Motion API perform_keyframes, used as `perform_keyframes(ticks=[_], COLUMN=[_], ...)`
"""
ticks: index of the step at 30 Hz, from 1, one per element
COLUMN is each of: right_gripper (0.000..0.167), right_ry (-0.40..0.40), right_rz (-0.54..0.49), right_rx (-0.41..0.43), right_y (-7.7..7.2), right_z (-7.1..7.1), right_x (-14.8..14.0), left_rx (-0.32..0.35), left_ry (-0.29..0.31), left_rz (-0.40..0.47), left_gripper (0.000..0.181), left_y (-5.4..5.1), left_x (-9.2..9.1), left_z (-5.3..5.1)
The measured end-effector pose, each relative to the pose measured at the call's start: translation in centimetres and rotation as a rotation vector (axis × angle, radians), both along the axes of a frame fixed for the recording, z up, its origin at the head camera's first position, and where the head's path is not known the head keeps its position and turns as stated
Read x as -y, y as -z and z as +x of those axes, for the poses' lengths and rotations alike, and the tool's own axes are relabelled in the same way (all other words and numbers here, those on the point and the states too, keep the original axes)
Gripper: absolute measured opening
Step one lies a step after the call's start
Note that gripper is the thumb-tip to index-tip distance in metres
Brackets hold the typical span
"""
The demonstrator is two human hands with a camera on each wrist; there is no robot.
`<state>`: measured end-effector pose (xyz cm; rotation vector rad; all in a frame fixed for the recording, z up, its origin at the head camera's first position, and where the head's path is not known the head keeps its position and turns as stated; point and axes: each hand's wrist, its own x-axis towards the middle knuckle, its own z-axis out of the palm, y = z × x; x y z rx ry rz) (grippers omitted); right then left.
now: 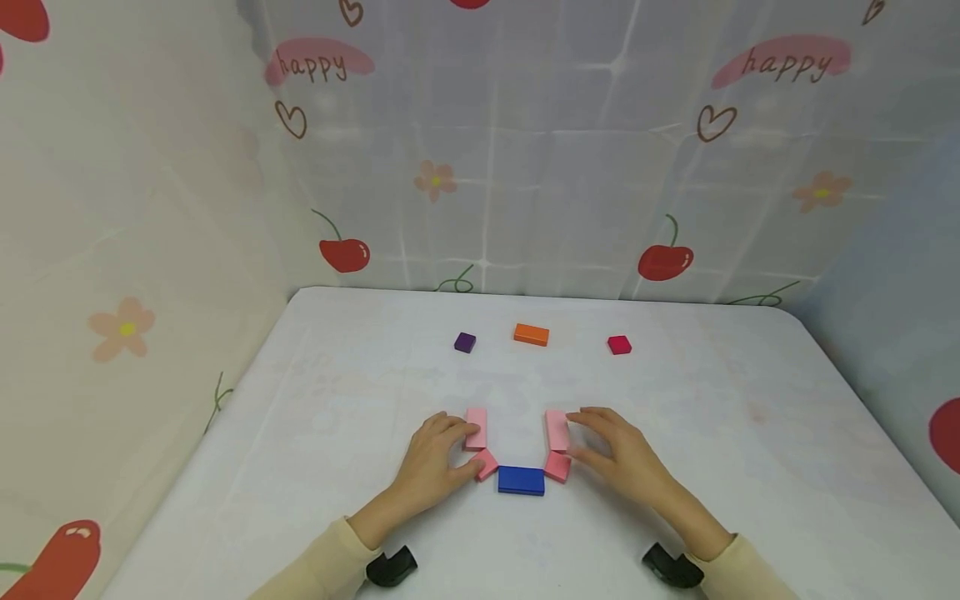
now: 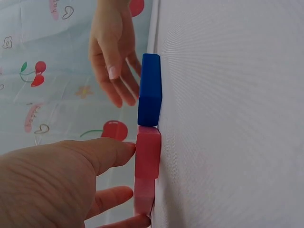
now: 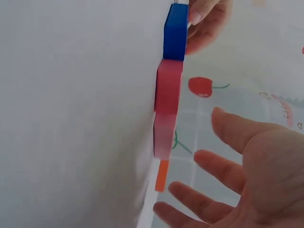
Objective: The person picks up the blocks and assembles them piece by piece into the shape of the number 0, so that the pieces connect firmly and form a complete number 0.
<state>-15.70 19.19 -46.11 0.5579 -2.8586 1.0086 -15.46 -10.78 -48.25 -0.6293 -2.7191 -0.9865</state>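
Left hand (image 1: 429,461) and right hand (image 1: 621,454) flank pink blocks (image 1: 557,431).
These start at ten and two o'clock from the blue block (image 1: 521,481); spread left fingers (image 2: 113,151) touch, spread right fingers (image 3: 221,172) stand just clear. Light, even nudges should keep sides matched.

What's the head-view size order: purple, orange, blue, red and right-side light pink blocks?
1. Blue block
2. Right-side light pink block
3. Orange block
4. Purple block, red block: alike, unranked

Apparent size only; orange, purple and red lie farther off.
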Motion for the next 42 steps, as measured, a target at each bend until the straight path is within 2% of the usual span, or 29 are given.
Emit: perform_keyframes(ticks=[5,10,13,16,20,24,28,35,42], right_gripper=[0.048,0.047,0.045,0.046,0.052,0.057,0.059,0.059,0.056], right_ry=[0.105,0.246,0.312,0.350,0.325,0.260,0.229,0.250,0.256], right_rz=[-0.037,-0.084,-0.084,-0.073,-0.078,-0.105,-0.116,-0.097,-0.101], right_rx=[-0.058,-0.153,-0.162,-0.072,0.148,0.316,0.400,0.484,0.480], right_y=[-1.8,-3.3,-3.4,-3.2,-2.8,-2.3,-2.0,-1.2,-1.1], right_z=[-2.5,-6.8,-9.4,-11.5,-13.4,-14.6,-15.2,-15.8,-16.1], right_x=[-1.8,-5.0,-7.1,-8.7,-9.9,-10.3,-10.2,-10.1,-9.6], left_rx=[0.001,0.006,0.003,-0.001,-0.009,-0.007,-0.007,-0.011,-0.004], left_ry=[0.001,0.004,0.004,0.004,0.006,0.008,0.006,0.002,0.003], left_rz=[0.008,0.028,0.027,0.021,0.014,0.014,0.014,0.001,0.009], left_gripper=[0.038,0.038,0.039,0.039,0.039,0.038,0.038,0.038,0.038], left_y=[0.0,0.1,0.2,0.3,0.2,0.1,0.1,0.2,0.1], left_x=[0.0,0.1,0.1,0.1,0.0,0.1,0.1,0.1,0.0], left_z=[0.0,-0.1,-0.1,-0.1,-0.1,0.0,0.0,-0.1,0.0])
